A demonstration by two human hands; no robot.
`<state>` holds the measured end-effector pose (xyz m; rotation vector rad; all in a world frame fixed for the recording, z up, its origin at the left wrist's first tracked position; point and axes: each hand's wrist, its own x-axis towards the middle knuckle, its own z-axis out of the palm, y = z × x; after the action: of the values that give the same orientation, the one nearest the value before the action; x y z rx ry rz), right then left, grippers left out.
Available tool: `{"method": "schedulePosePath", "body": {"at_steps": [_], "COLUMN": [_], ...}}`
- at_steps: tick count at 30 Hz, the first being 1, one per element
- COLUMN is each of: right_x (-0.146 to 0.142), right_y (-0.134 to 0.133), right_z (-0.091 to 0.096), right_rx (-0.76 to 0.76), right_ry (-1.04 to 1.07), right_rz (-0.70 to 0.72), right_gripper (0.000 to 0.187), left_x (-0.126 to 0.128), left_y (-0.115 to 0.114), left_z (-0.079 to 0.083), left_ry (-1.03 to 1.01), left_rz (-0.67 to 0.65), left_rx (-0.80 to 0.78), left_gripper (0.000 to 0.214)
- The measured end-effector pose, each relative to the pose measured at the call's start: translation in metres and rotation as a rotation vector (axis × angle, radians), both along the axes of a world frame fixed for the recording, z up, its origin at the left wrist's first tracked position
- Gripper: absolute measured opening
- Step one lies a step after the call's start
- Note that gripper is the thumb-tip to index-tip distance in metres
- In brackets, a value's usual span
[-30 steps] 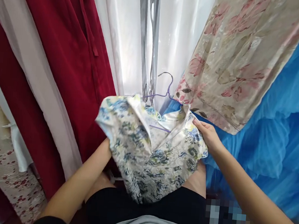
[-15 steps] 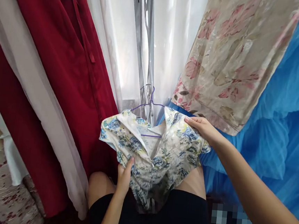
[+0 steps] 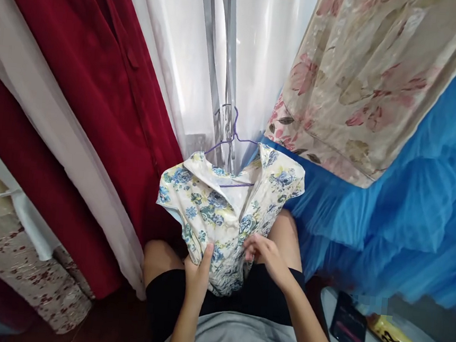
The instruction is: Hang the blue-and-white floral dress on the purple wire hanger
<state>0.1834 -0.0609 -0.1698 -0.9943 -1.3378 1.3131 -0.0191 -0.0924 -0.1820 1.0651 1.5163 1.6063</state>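
Note:
A small white blouse with blue and yellow flowers [image 3: 224, 213] hangs on a purple wire hanger [image 3: 233, 139] over my knees. My left hand [image 3: 198, 268] grips the blouse's front near its lower left edge, thumb on top. My right hand [image 3: 263, 251] pinches the fabric at the lower middle, by the front opening. The hanger's hook stands up beside a metal rack pole [image 3: 221, 69]. The blouse's hem drapes over my black shorts [image 3: 236, 305].
Hanging clothes close in: a dark red garment [image 3: 95, 90] and a pale one at left, a sheer white curtain behind the pole, a beige flowered cloth [image 3: 363, 82] at upper right, blue tulle [image 3: 400, 207] at right. A dark device [image 3: 348, 328] and yellow package lie at lower right.
My right hand left the blouse's right shoulder and came down to the lower front. My left hand stayed gripping the lower left. The blouse sits a little higher and straighter on the hanger.

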Motion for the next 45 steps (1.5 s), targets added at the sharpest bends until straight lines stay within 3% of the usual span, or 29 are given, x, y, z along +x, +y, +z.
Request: {"method": "schedulePosePath", "body": {"at_steps": [2,5,10,13,17,20,23,26,29,30,33,35,38,40,45], "right_x": [-0.014,-0.031,-0.038,-0.036,-0.034,-0.029,-0.022,-0.016,-0.01,-0.008,-0.002,0.002,0.013,0.024,0.041], "right_y": [0.007,0.019,0.025,0.024,0.022,0.017,0.009,0.001,-0.004,-0.006,-0.011,-0.014,-0.012,-0.001,0.057], "right_z": [0.016,0.033,0.019,0.012,0.02,0.025,0.025,0.022,0.021,0.021,0.022,0.024,0.033,0.045,0.104], "right_rx": [0.051,0.105,0.049,0.063,0.101,0.079,0.115,0.221,0.353,0.398,0.506,0.559,0.652,0.75,1.023], "right_ry": [-0.015,-0.003,0.078,0.099,0.154,0.205,0.207,0.112,-0.076,-0.133,-0.248,-0.295,-0.361,-0.431,-0.635], "right_rz": [0.167,0.096,-0.131,-0.105,-0.148,-0.234,-0.231,-0.277,-0.318,-0.316,-0.28,-0.256,-0.243,-0.252,-0.275], "right_gripper": [0.043,0.044,0.037,0.031,0.029,0.027,0.023,0.02,0.018,0.017,0.013,0.011,0.01,0.009,0.01], "left_x": [0.006,0.013,0.02,0.025,0.025,0.007,-0.015,-0.023,-0.009,-0.001,0.028,0.046,0.066,0.071,0.068], "left_y": [-0.003,-0.008,-0.011,-0.01,-0.007,-0.001,0.005,0.006,0.002,0.001,0.006,0.015,0.03,0.037,0.035], "left_z": [0.002,0.003,0.001,0.0,0.0,-0.004,-0.013,-0.023,-0.021,-0.017,0.0,0.012,0.028,0.037,0.053], "left_ry": [0.027,0.043,0.025,0.0,-0.026,0.001,0.074,0.095,0.203,0.277,0.445,0.465,0.455,0.491,0.669], "left_rz": [0.0,-0.022,-0.069,-0.084,-0.069,0.02,0.102,0.229,0.385,0.34,-0.03,-0.21,-0.304,-0.369,-0.508], "left_rx": [0.005,0.01,0.033,0.053,0.086,0.054,0.02,0.199,0.437,0.467,0.447,0.412,0.422,0.462,0.423], "left_gripper": [0.044,0.044,0.04,0.041,0.047,0.048,0.045,0.044,0.042,0.035,0.023,0.022,0.007,0.013,0.016]}}
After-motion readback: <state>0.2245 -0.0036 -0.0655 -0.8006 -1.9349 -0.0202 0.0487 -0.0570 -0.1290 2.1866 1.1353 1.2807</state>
